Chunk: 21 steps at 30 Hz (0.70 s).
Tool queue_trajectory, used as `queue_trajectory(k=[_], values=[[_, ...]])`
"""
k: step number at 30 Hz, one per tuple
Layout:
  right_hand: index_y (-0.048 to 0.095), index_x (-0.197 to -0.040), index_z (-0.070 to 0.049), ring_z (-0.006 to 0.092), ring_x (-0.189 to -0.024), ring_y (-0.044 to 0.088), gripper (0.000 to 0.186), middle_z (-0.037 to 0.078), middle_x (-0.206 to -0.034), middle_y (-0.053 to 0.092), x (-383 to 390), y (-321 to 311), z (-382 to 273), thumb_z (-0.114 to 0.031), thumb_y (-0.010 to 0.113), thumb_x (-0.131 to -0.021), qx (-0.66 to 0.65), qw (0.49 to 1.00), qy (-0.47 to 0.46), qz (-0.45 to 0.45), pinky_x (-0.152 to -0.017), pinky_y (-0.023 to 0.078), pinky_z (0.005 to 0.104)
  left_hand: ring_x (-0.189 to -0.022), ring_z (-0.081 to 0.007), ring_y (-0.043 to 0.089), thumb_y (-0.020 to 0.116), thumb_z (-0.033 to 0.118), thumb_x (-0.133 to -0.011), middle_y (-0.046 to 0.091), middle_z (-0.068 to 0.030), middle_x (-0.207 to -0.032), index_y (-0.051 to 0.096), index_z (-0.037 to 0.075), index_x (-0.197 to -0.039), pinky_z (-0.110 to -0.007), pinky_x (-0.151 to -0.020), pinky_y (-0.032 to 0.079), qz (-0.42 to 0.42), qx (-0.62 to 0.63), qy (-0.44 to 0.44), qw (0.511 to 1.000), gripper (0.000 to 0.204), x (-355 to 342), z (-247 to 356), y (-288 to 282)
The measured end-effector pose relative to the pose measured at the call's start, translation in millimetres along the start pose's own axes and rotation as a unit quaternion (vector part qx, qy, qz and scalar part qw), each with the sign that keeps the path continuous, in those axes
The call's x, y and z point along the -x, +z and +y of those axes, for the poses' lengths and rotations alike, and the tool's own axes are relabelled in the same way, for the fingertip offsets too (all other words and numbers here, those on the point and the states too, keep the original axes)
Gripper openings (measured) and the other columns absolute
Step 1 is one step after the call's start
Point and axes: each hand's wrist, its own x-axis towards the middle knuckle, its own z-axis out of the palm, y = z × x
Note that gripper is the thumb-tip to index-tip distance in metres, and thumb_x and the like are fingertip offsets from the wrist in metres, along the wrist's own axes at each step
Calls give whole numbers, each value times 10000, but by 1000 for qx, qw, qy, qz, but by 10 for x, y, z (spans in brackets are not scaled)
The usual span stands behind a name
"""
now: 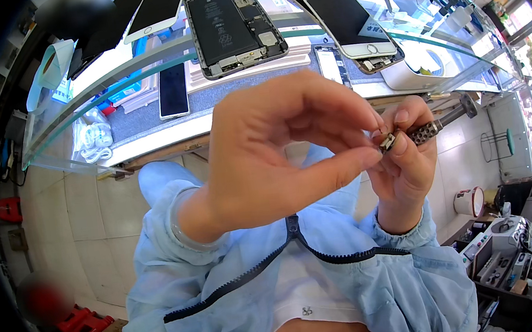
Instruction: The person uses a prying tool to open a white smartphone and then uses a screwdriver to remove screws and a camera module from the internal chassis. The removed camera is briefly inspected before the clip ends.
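Note:
My left hand (265, 156) arches in front of my body, its thumb and fingertips closed at a tiny metal part (387, 143). What kind of part it is, I cannot make out. Against its other side presses the thumb of my right hand (405, 159). The right hand also grips a dark screwdriver (444, 124) with a knurled handle, its round end pointing to the right. Beyond my hands, an opened phone body (232, 31) with a black battery lies on the glass counter. A white-framed phone screen (344, 14) rests over another phone body (379, 62) farther right.
The glass counter's front edge (136, 82) runs across ahead of me. Inside lie a dark-screened phone (173, 90) and bagged white cables (95, 136). Another white-framed screen (156, 10) lies at the far left. A tool case (504, 245) stands at lower right.

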Motion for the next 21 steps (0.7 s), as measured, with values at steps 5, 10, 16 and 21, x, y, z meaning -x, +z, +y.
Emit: queue_trajectory(k=[5, 10, 16, 21], values=[[530, -968, 29, 225, -818, 663, 210, 204, -900, 658, 13, -15, -10, 57, 637, -790, -18, 999, 29, 9, -740, 548, 321, -817, -169, 612, 777, -72, -632, 543, -158, -1033, 669, 6, -878, -259, -722, 524, -49, -159, 98, 981, 280, -74, -27, -74], [535, -973, 31, 225, -847, 665, 213, 209, -922, 659, 0, -7, -11, 62, 637, -788, -25, 998, 52, 7, -748, 548, 315, -825, -178, 595, 787, -54, -625, 524, -144, -1018, 681, 21, -844, -264, -690, 525, -51, -198, 158, 966, 254, -118, -66, -110], [542, -965, 42, 215, -854, 664, 216, 195, -930, 655, 0, 23, -1, 68, 653, -781, 13, 999, 43, 16, -763, 544, 309, -827, -190, 595, 775, -36, -618, 534, -143, -976, 676, 24, -836, -260, -659, 513, -76, -236, 161, 955, 247, -128, -17, -178], [544, -962, 47, 204, -856, 661, 220, 175, -915, 652, 6, 16, 18, 68, 663, -778, 49, 998, 25, 14, -771, 537, 304, -801, -186, 598, 763, -30, -619, 555, -125, -923, 665, 23, -806, -257, -663, 495, -87, -269, 163, 945, 218, -109, -14, -213]])
